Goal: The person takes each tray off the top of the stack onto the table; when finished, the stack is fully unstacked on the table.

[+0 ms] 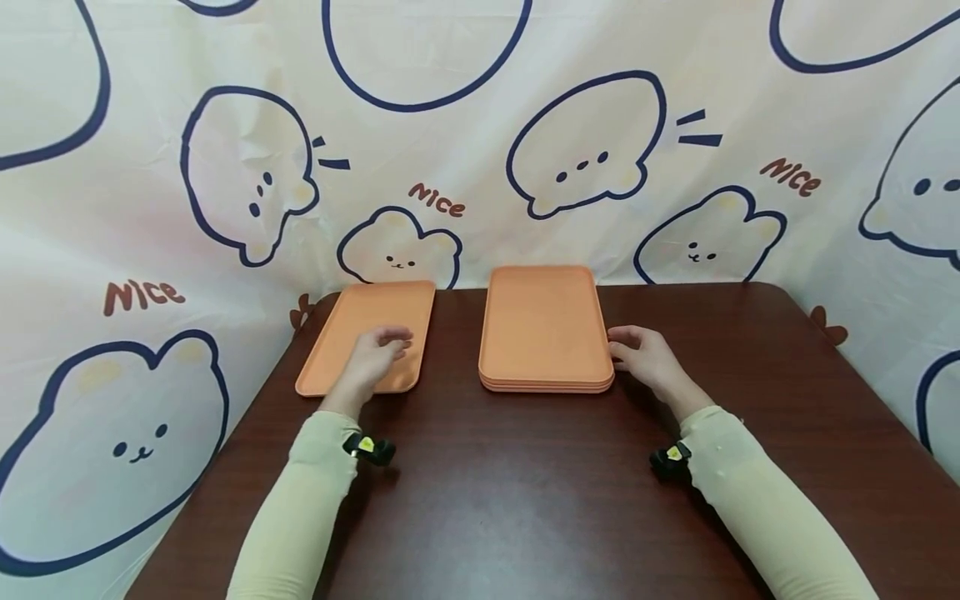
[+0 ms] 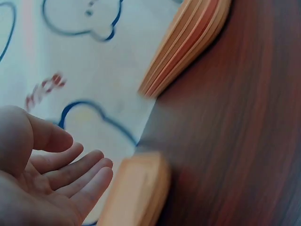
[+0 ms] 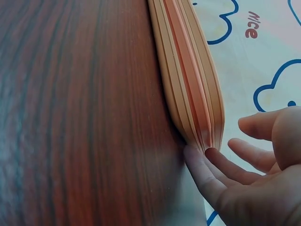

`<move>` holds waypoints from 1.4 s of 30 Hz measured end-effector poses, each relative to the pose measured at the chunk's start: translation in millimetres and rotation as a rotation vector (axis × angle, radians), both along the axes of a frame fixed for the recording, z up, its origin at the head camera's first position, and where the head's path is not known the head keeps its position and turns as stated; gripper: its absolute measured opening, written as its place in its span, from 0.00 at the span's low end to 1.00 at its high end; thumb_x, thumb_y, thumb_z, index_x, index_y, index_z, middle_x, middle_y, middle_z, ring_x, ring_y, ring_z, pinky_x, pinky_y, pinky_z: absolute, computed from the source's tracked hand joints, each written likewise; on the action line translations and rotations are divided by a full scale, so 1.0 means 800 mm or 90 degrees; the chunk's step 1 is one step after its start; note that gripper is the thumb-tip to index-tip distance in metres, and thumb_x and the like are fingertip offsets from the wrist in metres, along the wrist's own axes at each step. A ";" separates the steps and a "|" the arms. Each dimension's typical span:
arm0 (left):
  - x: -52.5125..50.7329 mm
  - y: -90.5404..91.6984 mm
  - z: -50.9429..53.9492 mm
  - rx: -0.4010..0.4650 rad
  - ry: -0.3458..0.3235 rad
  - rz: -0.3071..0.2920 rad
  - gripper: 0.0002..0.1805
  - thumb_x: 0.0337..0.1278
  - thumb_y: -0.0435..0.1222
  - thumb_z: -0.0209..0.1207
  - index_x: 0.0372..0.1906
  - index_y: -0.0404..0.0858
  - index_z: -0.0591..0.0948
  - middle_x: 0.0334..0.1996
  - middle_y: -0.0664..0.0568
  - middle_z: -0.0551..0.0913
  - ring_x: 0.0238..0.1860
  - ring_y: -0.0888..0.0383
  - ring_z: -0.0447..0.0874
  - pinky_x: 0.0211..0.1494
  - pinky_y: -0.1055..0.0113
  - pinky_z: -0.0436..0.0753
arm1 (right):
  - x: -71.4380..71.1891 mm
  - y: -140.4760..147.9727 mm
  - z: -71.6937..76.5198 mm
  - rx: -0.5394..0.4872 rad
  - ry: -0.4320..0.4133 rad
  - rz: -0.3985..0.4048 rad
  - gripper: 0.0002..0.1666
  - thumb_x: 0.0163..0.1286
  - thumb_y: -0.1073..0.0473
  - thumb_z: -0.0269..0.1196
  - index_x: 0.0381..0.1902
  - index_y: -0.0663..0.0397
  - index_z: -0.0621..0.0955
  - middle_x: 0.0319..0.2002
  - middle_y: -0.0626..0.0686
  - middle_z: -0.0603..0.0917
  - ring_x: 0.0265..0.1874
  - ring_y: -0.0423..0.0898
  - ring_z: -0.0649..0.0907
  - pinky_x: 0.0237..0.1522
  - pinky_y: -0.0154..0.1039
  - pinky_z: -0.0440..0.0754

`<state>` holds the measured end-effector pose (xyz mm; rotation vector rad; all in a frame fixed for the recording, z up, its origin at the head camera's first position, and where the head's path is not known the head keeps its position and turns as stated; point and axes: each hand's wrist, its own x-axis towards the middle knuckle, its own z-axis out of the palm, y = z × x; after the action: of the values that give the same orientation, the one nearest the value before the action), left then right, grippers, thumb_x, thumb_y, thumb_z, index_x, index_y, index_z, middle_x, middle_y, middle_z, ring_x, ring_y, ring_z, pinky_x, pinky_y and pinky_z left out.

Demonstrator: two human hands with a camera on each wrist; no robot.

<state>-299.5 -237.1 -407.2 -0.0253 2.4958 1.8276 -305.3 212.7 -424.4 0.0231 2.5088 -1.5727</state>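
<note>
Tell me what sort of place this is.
Likely a makeshift indoor recording corner: a cartoon-printed cloth hangs behind and beside a dark wood-grain table, and a small black device is worn on each wrist.

Tray stack: plastic by its look, smooth and matt on the top face, smooth along the layered rims. Tray left of the stack: the same smooth plastic, mostly matt. Table beneath the stack: wood-grained, streaked, smooth, with a dull gloss in front of the stack. Backdrop behind the stack: matt printed cloth, lightly creased. My sleeves, nearer me than the stack: soft matt cloth.
</note>
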 end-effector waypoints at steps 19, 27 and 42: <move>-0.005 0.125 -0.018 -0.054 -0.037 -0.116 0.32 0.78 0.32 0.59 0.81 0.32 0.67 0.79 0.38 0.71 0.78 0.40 0.72 0.80 0.45 0.73 | 0.000 0.003 -0.006 0.016 -0.013 -0.001 0.32 0.83 0.58 0.59 0.78 0.65 0.71 0.74 0.69 0.75 0.60 0.55 0.86 0.67 0.50 0.84; -0.008 0.129 -0.024 -0.066 -0.029 -0.106 0.32 0.73 0.26 0.60 0.79 0.31 0.70 0.78 0.37 0.73 0.77 0.40 0.74 0.77 0.46 0.76 | -0.002 -0.003 -0.010 0.044 0.018 -0.027 0.29 0.80 0.60 0.60 0.74 0.66 0.76 0.72 0.68 0.78 0.64 0.57 0.79 0.60 0.44 0.83; -0.005 0.089 -0.025 -0.085 -0.034 -0.081 0.32 0.73 0.25 0.57 0.79 0.33 0.70 0.77 0.36 0.74 0.79 0.41 0.72 0.77 0.45 0.76 | -0.011 -0.046 -0.010 0.042 0.023 -0.025 0.27 0.77 0.64 0.59 0.71 0.63 0.80 0.63 0.64 0.83 0.28 0.46 0.75 0.30 0.37 0.74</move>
<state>-303.5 -165.5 -427.4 0.0764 2.5147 1.5903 -314.1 176.3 -432.1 0.0534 2.6034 -1.5172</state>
